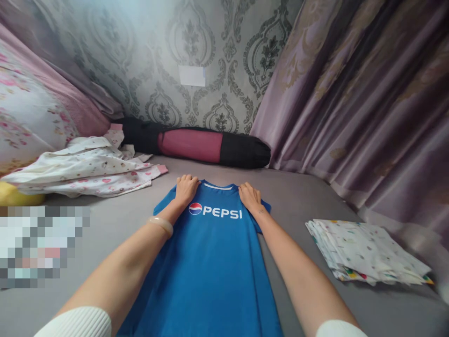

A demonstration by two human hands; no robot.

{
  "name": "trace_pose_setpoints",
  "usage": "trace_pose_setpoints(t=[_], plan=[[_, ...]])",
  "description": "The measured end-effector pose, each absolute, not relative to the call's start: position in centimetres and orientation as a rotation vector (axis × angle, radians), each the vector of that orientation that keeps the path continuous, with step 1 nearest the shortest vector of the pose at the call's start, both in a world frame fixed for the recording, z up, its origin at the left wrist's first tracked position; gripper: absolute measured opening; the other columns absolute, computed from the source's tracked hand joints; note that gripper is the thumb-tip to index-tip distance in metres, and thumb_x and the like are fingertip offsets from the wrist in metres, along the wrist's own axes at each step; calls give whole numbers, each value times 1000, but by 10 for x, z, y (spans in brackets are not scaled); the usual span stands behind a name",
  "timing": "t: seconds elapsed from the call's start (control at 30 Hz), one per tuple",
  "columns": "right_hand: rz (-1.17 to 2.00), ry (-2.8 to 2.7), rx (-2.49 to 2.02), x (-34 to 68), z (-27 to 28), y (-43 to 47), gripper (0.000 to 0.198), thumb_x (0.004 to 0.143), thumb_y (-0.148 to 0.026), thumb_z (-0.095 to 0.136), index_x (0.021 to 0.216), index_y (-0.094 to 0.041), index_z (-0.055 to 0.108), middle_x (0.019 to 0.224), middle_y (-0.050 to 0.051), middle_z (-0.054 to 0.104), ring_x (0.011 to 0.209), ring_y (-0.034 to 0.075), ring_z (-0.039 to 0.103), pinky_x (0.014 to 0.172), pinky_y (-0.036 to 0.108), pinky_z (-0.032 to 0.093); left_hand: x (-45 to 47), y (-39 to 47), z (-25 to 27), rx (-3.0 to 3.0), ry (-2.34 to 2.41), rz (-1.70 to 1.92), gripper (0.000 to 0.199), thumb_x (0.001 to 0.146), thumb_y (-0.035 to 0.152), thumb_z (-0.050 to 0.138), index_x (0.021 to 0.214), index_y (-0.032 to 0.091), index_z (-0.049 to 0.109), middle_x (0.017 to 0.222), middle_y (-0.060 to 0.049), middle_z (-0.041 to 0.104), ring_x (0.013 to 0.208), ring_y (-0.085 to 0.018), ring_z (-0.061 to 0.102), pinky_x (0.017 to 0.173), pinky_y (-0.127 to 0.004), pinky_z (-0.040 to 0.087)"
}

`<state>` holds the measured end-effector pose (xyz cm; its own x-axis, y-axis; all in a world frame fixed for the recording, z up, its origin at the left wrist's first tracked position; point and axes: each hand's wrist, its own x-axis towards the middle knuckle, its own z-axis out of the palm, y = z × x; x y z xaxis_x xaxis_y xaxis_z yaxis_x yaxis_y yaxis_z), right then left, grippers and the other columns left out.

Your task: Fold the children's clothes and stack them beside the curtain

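A blue T-shirt [217,262] with a white PEPSI print and a round red, white and blue logo lies spread front side up, its collar pointing away from me. At its left shoulder in view, my left hand [187,188] is closed on the fabric, fingers curled over it. My right hand [250,195] grips the opposite shoulder beside the collar in the same way. Both fingertips are partly hidden. The short sleeves stick out past my hands, and the lower hem runs out of view at the bottom.
A grey bed sheet [291,187] lies under everything. White patterned clothes [91,168] are heaped at the left, near a yellow object [21,194]. Folded white patterned cloth [368,250] sits at the right. A black and maroon bolster [191,145] lies along the wall; purple curtains [336,93] hang right.
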<state>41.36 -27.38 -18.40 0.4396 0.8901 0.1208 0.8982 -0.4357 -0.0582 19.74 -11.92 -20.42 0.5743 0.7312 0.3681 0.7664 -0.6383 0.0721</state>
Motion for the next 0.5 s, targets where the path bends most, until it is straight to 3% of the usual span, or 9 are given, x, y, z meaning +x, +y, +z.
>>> trace_pose_setpoints(t=[0.27, 0.5], plan=[[-59, -1586, -2541, 415, -184, -269, 33, 102, -30, 33, 112, -23, 63, 120, 9, 64, 105, 22, 62, 85, 31, 42, 202, -117, -200, -2818, -1431, -429, 28, 97, 35, 40, 97, 20, 64, 105, -14, 69, 102, -30, 59, 85, -42, 34], [30, -1573, -2488, 413, -179, -255, 32, 99, -38, 43, 117, -21, 64, 122, 10, 64, 114, 24, 58, 95, 33, 38, 203, -109, -195, -2815, -1575, -378, 29, 92, 42, 47, 98, 19, 64, 106, -12, 73, 105, -31, 63, 90, -43, 37]])
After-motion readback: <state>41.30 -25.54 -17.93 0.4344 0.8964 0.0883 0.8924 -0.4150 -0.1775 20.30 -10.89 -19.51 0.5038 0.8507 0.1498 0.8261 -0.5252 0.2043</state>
